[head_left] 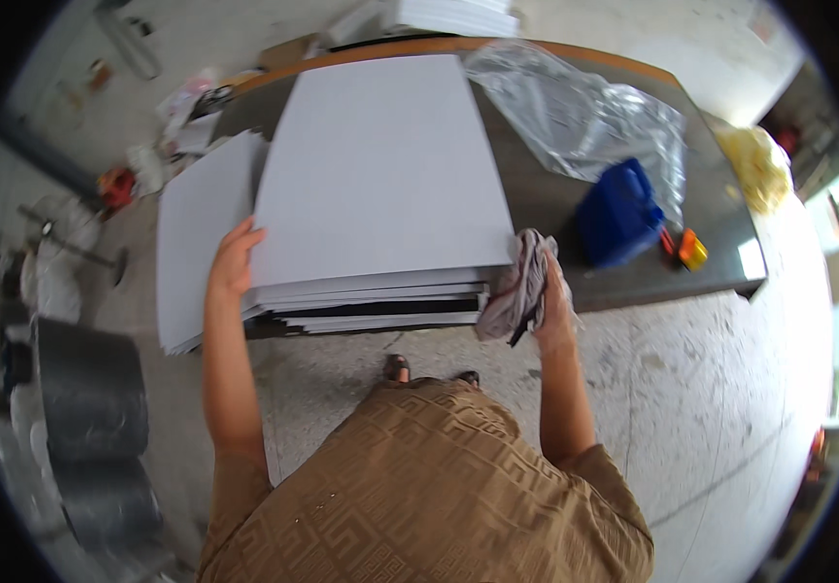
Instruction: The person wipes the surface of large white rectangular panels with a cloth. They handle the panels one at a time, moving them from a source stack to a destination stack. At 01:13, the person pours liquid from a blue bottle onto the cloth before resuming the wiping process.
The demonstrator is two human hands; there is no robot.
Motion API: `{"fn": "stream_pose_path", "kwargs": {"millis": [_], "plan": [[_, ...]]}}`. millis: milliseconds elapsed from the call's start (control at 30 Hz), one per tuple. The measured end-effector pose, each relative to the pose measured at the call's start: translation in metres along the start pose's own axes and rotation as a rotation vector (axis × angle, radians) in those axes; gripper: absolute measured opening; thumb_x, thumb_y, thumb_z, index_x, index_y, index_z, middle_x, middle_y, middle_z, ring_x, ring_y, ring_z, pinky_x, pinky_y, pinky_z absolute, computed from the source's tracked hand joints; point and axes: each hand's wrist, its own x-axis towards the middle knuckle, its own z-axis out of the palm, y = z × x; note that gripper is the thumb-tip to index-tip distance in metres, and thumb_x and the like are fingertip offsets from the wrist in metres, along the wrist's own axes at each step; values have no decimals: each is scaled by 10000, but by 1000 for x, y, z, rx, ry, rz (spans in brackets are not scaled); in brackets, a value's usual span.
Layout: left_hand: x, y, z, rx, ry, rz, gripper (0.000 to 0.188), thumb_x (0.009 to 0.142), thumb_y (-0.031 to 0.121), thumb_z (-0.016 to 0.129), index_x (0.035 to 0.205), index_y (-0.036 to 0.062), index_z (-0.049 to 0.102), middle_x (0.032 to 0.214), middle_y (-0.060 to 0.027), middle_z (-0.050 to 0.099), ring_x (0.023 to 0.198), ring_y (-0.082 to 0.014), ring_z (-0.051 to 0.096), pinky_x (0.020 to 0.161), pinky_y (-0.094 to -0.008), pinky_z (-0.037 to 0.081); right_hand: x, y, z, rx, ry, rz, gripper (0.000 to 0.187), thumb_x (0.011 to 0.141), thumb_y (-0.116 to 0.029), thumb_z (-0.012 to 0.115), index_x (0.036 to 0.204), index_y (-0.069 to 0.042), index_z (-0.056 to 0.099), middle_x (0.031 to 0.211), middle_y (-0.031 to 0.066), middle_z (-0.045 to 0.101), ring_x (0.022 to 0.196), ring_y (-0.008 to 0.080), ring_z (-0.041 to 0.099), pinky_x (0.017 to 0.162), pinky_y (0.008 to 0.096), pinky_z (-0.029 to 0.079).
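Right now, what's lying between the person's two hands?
In the head view, the stack of white boards fills it: the left hand rests on its left corner, and the right hand holds a grey rag at its right corner.

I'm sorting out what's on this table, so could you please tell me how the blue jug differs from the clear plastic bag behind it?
The blue jug is opaque, rigid and boxy, while the clear plastic bag is see-through, limp and crumpled. The jug keeps a compact shape near the table's front edge; the bag sprawls flatter and wider toward the far edge. Both lie on the grey table, right of the white sheet stack.
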Motion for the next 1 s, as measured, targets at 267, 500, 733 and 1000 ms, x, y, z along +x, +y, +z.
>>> {"fn": "stream_pose_path", "kwargs": {"millis": [267,500,733,1000], "plan": [[-36,20,-164,-37,148,231,528,956,71,571,1452,-40,425,1309,-112,599,1205,-200,571,1029,-320,456,-41,-26,45,436,-504,101,691,954,-470,566,1413,23,410,1108,169,562,1018,276,596,880,405,507],[-60,24,-342,-59,331,176,458,986,75,527,1427,-22,454,1289,-122,608,1164,-216,598,995,-330,477,-1,-21,139,230,-724,229,684,930,-445,627,1431,-28,418,1141,157,563,978,208,572,838,365,521],[-42,-70,-467,164,369,69,443,960,93,539,1381,-40,503,1249,-121,621,1106,-207,605,974,-337,464,44,-17,219,-2157,-56,-636,868,925,-639,536,1409,76,449,1322,303,550,1305,399,489,1058,432,435],[-6,-137,-492,340,405,28,427,943,108,541,1340,-52,544,1207,-137,645,1081,-223,605,956,-338,454,65,49,209,-2404,-233,-1157,911,786,-507,752,1495,-55,402,1400,335,474,1329,495,429,1110,562,329]]}}
